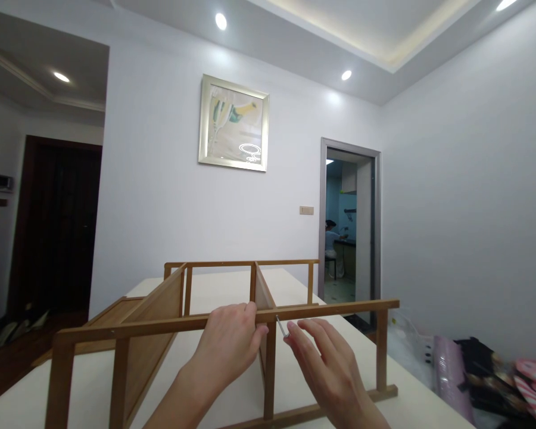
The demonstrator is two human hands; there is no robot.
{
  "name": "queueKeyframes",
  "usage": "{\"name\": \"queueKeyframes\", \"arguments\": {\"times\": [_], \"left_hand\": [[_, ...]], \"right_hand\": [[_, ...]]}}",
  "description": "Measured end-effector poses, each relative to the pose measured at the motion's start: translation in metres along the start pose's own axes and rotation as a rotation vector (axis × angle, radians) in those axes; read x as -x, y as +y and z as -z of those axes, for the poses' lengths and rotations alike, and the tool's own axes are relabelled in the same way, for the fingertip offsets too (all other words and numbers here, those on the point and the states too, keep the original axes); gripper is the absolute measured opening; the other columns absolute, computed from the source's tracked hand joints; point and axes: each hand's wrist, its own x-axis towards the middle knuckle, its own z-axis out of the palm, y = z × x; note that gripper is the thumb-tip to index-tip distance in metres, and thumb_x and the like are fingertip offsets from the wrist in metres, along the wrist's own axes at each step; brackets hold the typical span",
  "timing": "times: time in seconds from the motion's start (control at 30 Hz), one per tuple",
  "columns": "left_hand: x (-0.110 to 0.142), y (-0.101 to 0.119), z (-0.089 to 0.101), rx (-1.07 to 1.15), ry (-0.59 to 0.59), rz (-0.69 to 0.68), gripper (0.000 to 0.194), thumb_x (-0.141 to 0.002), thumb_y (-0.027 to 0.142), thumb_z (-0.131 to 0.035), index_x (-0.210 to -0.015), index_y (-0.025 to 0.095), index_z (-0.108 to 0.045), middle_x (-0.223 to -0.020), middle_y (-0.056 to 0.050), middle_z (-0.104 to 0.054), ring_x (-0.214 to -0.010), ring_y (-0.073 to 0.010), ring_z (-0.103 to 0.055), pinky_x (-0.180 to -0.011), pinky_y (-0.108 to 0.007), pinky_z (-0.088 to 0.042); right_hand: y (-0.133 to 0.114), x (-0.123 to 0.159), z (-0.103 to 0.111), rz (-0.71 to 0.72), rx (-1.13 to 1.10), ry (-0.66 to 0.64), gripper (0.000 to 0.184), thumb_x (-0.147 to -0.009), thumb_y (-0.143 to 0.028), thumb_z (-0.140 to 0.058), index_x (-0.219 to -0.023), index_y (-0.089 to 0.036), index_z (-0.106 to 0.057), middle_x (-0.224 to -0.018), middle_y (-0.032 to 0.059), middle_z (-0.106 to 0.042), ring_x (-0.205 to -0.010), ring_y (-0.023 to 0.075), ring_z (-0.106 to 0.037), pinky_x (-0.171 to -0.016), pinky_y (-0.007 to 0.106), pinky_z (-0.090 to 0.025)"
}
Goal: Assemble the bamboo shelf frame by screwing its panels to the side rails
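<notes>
Left hand (227, 335) wrapped tight around the near rail (339, 308) of the wooden frame (382, 351), just beside the middle post (270, 375); over to the right hand (328, 360), fingers loosely curled, fingertips at the free end of one slim metal key (281, 327), its other end at that rail, and whether they pinch it, I can't tell! Two panels (158, 305) cross the frame, which sits on the pale tabletop (364, 357)

We look from a single head-worn camera facing forward over the white counter (420, 411) toward the wall (170, 179), wide enough to catch the ceiling (348, 21). The wooden shelf frame (335, 309) sits close below us; the framed picture (234, 122) and doorway (343, 262) stand farther off.
</notes>
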Motion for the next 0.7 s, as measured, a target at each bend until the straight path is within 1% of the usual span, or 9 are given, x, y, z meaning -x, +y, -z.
{"name": "queueKeyframes", "arguments": {"times": [0.13, 0.33, 0.57, 0.7], "left_hand": [[0.0, 0.001, 0.002, -0.003, -0.004, 0.0, 0.024, -0.09, 0.038, -0.044, -0.079, 0.021, -0.056, -0.079, -0.006, -0.069, -0.073, -0.0242, -0.063, -0.064, -0.034, -0.04], [0.0, 0.001, 0.003, -0.003, -0.006, -0.001, 0.024, -0.089, 0.038, -0.044, -0.08, 0.02, -0.057, -0.079, -0.006, -0.069, -0.074, -0.0244, -0.063, -0.064, -0.033, -0.04], [0.0, -0.001, -0.001, 0.005, -0.004, 0.002, 0.024, -0.089, 0.039, -0.044, -0.08, 0.02, -0.057, -0.08, -0.006, -0.068, -0.075, -0.0244, -0.064, -0.066, -0.033, -0.04], [0.001, 0.0, -0.001, -0.001, -0.008, 0.004, 0.024, -0.089, 0.039, -0.045, -0.081, 0.02, -0.057, -0.081, -0.006, -0.068, -0.077, -0.0242, -0.064, -0.067, -0.033, -0.041]], "right_hand": [[0.002, -0.006, 0.005, 0.046, 0.044, -0.012, 0.037, -0.082, -0.008, -0.063, -0.119, -0.012, -0.057, -0.097, 0.0136, -0.065, -0.091, 0.0238, -0.06, -0.076, 0.039, -0.052], [0.008, -0.012, 0.011, 0.128, 0.051, -0.05, 0.032, -0.084, -0.008, -0.061, -0.116, -0.011, -0.058, -0.093, 0.0123, -0.065, -0.086, 0.0214, -0.06, -0.073, 0.037, -0.05], [0.011, -0.013, 0.009, 0.143, 0.065, -0.097, 0.027, -0.085, -0.011, -0.06, -0.112, -0.012, -0.059, -0.096, 0.0128, -0.065, -0.088, 0.0221, -0.059, -0.075, 0.037, -0.049], [0.01, -0.016, 0.008, 0.133, 0.031, -0.109, 0.021, -0.086, -0.011, -0.058, -0.107, -0.011, -0.059, -0.093, 0.0123, -0.065, -0.086, 0.0212, -0.059, -0.073, 0.036, -0.048]]}}
